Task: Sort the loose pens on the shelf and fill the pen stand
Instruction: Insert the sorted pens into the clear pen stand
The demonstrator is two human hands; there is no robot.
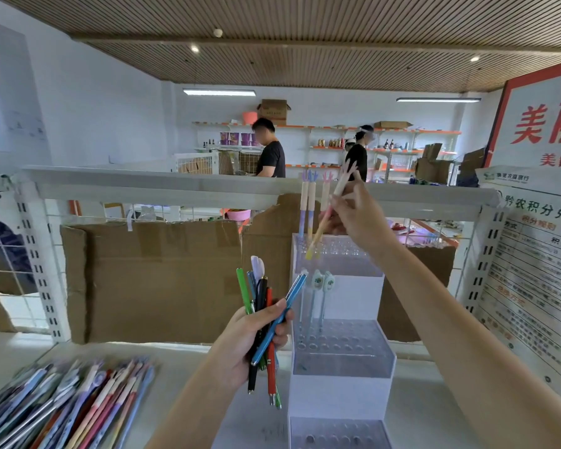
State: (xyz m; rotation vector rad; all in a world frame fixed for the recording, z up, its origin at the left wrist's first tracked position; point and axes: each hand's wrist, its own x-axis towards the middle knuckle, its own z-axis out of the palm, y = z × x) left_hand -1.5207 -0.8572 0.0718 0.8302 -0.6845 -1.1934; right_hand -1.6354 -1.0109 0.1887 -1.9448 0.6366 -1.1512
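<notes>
A white three-tier pen stand (340, 380) stands on the shelf at centre right. My right hand (353, 215) pinches a pastel pink-and-yellow pen (329, 212), its lower tip at a hole in the top tier. Three similar pastel pens (308, 202) stand upright in that tier. In the middle tier stand three pens with white charm tops (319, 281). My left hand (250, 341) grips a bundle of several pens (264, 315) left of the stand: green, black, red and blue ones. The bottom tier's holes look empty.
A heap of loose pens (68, 406) lies on the shelf at the lower left. Cardboard sheets (156, 280) line the wire back of the shelf. A printed poster (531, 273) hangs at the right. Two people stand by far shelves in the room beyond.
</notes>
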